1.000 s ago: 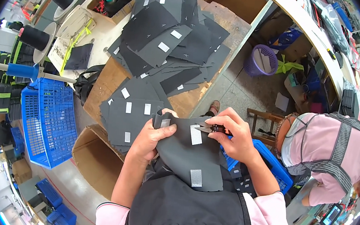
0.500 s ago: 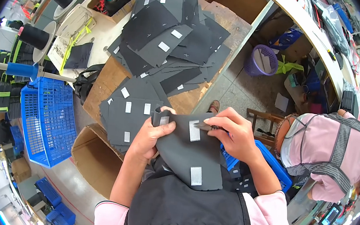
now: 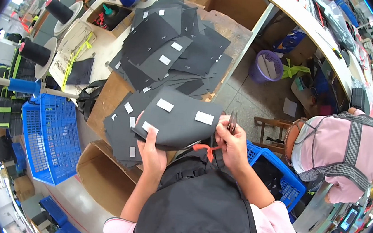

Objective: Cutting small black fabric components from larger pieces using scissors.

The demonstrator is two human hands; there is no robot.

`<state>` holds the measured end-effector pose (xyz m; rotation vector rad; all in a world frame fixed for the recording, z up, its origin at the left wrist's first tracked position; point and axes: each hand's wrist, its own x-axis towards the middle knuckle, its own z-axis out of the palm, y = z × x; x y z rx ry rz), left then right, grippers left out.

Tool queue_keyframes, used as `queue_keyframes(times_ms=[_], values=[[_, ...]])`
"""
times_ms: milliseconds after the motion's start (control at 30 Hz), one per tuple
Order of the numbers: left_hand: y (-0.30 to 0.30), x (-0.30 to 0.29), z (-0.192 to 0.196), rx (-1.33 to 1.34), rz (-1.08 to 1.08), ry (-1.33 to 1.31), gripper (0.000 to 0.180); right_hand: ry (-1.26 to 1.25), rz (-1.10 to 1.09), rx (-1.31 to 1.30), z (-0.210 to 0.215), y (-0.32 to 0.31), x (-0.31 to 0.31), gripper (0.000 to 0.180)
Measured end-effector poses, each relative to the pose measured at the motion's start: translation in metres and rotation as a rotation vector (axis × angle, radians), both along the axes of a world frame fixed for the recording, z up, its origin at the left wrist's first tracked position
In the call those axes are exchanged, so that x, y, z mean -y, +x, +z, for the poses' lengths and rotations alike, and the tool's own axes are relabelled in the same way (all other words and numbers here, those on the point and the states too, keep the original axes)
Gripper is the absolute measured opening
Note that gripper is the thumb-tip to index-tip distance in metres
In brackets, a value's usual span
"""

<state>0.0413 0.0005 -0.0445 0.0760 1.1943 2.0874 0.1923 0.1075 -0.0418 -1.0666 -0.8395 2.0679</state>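
My left hand (image 3: pixel 153 153) clamps the left end of a dark grey, white-patched fabric panel (image 3: pixel 177 127), its long axis running crosswise between my hands. My right hand (image 3: pixel 233 146), curled round dark metal snips (image 3: pixel 233 121), sits at its right edge; I cannot tell whether it pinches the cloth. Beyond lies a loose pile of dark panels (image 3: pixel 202 50).

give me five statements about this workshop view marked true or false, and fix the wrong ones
1. The left hand holds a grey fabric piece with white patches. True.
2. The right hand holds snips. True.
3. A yellow basket stands on the floor. False: a purple basket stands there.
4. All thread at the left is white. False: two thread cones there are black.
5. An open cardboard box is left of the left forearm. True.
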Motion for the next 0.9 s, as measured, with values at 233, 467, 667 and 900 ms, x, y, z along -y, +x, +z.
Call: queue_keyframes(times_ms=[233,467,667,900], values=[[0.007,0.014,-0.014,0.038,0.073,-0.073,0.048,0.068,0.107,0.061,0.018,-0.016,-0.003,0.011],[-0.018,0.028,0.002,-0.860,0.018,-0.367,0.093,0.816,0.255,0.430,0.018,-0.010,-0.032,0.022],[-0.034,-0.005,0.039,-0.712,-0.695,-0.328,0.068,0.934,0.804,0.230,0.047,-0.029,-0.029,0.026],[-0.019,0.004,0.027,0.130,-0.512,-0.258,0.028,1.137,0.239,0.625,0.051,-0.023,0.005,0.034]])
